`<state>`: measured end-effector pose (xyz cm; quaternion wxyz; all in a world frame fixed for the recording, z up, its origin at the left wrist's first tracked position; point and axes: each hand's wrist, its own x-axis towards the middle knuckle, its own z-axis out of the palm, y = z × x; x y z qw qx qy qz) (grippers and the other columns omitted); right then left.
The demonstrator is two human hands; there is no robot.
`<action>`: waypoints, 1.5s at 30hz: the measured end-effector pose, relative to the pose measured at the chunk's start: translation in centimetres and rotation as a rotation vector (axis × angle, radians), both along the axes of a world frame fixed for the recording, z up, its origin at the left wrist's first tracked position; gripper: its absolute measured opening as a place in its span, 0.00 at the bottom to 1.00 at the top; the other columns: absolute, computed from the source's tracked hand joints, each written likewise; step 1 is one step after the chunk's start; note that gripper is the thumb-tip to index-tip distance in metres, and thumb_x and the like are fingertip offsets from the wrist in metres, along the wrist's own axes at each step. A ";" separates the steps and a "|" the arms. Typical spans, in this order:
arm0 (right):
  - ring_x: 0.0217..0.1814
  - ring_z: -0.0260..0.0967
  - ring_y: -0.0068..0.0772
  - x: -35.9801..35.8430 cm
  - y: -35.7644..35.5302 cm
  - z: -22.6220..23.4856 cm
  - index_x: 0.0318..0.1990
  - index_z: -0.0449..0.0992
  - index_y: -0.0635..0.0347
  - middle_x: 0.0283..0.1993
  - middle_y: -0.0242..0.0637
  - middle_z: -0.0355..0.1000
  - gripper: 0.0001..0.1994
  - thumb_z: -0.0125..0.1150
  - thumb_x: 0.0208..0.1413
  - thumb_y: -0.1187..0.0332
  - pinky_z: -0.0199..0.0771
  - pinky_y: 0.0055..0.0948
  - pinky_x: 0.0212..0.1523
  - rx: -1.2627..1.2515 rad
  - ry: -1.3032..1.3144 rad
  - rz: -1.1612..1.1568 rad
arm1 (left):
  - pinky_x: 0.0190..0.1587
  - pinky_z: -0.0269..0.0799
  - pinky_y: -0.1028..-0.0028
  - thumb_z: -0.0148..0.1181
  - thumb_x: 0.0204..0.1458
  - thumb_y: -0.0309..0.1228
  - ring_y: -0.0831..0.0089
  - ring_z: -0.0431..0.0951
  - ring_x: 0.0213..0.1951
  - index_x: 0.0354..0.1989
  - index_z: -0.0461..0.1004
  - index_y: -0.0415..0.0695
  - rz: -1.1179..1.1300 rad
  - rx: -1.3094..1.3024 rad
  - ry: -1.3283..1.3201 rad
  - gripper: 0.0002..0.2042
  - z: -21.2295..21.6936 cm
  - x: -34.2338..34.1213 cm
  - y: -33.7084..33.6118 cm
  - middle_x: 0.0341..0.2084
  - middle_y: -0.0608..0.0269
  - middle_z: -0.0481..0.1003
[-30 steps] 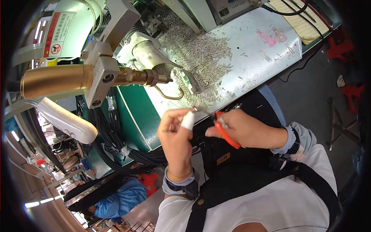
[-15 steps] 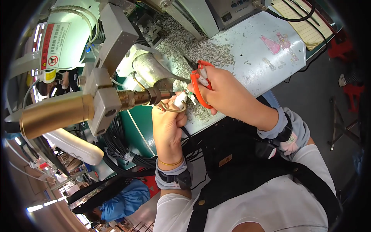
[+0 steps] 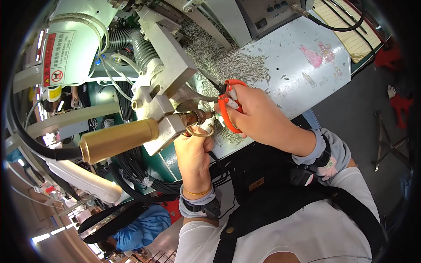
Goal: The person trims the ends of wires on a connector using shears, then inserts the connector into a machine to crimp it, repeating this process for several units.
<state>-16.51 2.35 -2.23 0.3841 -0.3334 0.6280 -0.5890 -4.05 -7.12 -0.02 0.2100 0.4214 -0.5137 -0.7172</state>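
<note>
My right hand (image 3: 256,107) is closed around red-handled pliers (image 3: 226,115), with their dark jaws pointing away and to the left. My left hand (image 3: 193,151) is closed under the tip of a soldering iron, pinching a small white piece (image 3: 206,128); most of the fingertips and the piece are hidden behind the iron's fittings. The iron has a gold-coloured handle (image 3: 118,139) and is clamped in a metal block (image 3: 169,127). Its tip reaches the small gap between my two hands, beside a metal suction nozzle (image 3: 186,94).
Many small metal pieces (image 3: 245,65) are heaped on the pale worktop (image 3: 289,83). A grey control box (image 3: 267,15) and a notepad (image 3: 348,33) stand at the back right. Black cables (image 3: 131,164) hang on the left. Someone in blue (image 3: 144,225) is at lower left.
The soldering iron and its clamp have swung right, and the tip now comes down between my hands, covering more of the white piece. Both hands have stayed nearly in place.
</note>
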 end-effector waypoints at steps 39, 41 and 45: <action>0.29 0.72 0.31 2.4 5.0 -0.4 0.33 0.74 0.60 0.31 0.38 0.73 0.09 0.62 0.40 0.73 0.71 0.20 0.25 -0.454 0.901 -0.163 | 0.11 0.43 0.87 0.44 0.53 0.26 0.87 0.50 0.11 0.48 0.55 0.41 -0.330 0.510 0.279 0.14 1.3 4.7 5.1 0.18 0.64 0.63; 0.31 0.73 0.31 2.2 5.3 -0.6 0.34 0.74 0.59 0.32 0.38 0.73 0.10 0.62 0.40 0.73 0.72 0.19 0.27 -0.532 1.053 -0.098 | 0.11 0.42 0.87 0.44 0.53 0.26 0.87 0.49 0.11 0.48 0.55 0.41 -0.345 0.583 0.313 0.14 1.6 4.8 4.7 0.18 0.64 0.63; 0.32 0.73 0.30 2.4 5.3 -1.6 0.36 0.74 0.58 0.34 0.37 0.74 0.12 0.61 0.40 0.75 0.74 0.20 0.27 -0.563 0.831 -0.047 | 0.11 0.42 0.87 0.44 0.53 0.26 0.87 0.50 0.11 0.48 0.54 0.40 -0.367 0.663 0.375 0.14 1.6 5.0 4.6 0.18 0.65 0.62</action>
